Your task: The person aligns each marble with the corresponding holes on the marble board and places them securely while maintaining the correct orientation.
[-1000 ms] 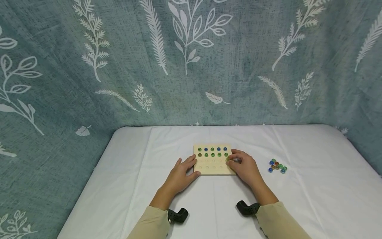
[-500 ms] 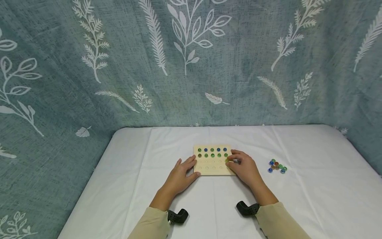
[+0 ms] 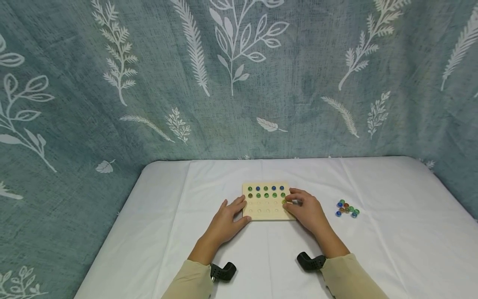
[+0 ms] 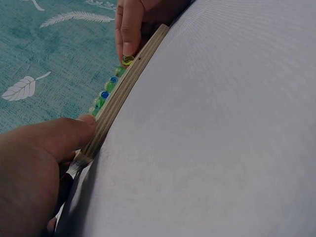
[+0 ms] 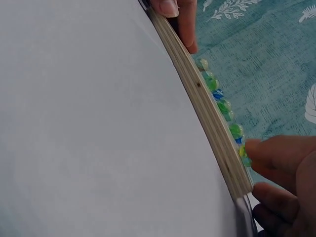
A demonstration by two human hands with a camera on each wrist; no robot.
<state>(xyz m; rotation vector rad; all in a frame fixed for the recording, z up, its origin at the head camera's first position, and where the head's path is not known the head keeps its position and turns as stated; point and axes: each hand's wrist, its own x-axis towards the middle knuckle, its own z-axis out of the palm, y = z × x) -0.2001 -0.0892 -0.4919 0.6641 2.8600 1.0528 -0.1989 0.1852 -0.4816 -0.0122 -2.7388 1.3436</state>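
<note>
A pale wooden board (image 3: 267, 209) with rows of round hollows lies flat on the table. Green, blue and brownish glass marbles (image 3: 266, 195) sit in its two far rows. My left hand (image 3: 225, 222) holds the board at its left side, thumb at the near corner and fingers along the edge. At the right end of the third row, my right hand (image 3: 308, 210) pinches a yellow-green marble (image 4: 128, 60) between thumb and forefinger. That marble is at the board's surface, partly hidden by the fingertips. Hollows left of it in the third row, and the visible nearest-row hollows, hold no marbles.
A loose cluster of blue, green and amber marbles (image 3: 347, 208) lies on the white tablecloth (image 3: 201, 178) to the right of the board. Black wrist devices (image 3: 224, 272) sit at both cuffs. A leaf-patterned teal curtain (image 3: 291, 124) hangs behind the table.
The view shifts very slightly. Both hands, the board and the marbles otherwise keep their places.
</note>
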